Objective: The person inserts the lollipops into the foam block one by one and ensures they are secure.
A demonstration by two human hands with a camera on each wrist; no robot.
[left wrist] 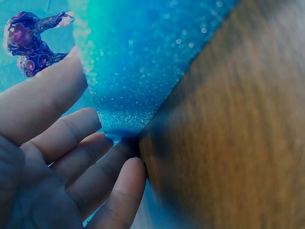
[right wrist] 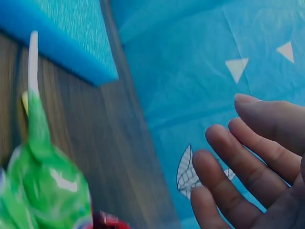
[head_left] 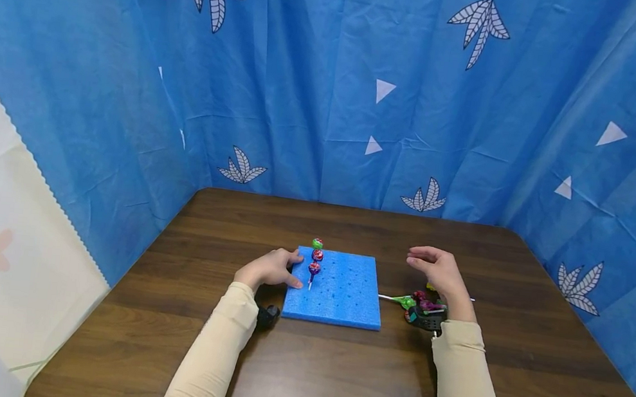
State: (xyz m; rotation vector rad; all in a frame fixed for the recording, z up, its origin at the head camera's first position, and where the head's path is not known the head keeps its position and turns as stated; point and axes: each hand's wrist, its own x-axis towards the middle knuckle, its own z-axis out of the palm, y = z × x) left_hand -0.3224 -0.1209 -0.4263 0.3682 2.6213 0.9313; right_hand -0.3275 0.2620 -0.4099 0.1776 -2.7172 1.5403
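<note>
A flat blue foam board (head_left: 342, 298) with small holes lies on the table. Along its left side, several wrapped lollipops (head_left: 315, 268) stand in a row, stuck into it. My left hand (head_left: 274, 267) grips the board's left edge, thumb on top and fingers against the side; in the left wrist view the fingers (left wrist: 71, 129) meet the foam, with a purple lollipop wrapper (left wrist: 28, 45) beyond. Over the table to the right, my right hand (head_left: 440, 269) hovers with nothing in it, its fingers loosely bent. Below it lies a pile of lollipops (head_left: 405, 301), a green one (right wrist: 52, 186) nearest the board.
The brown wooden table (head_left: 334, 375) reaches back to a blue curtain (head_left: 357, 99) printed with leaves and triangles. At the left hangs a pale flowered curtain (head_left: 13, 218). A black wrist camera (head_left: 267, 317) sits under the left wrist, another (head_left: 426, 320) under the right.
</note>
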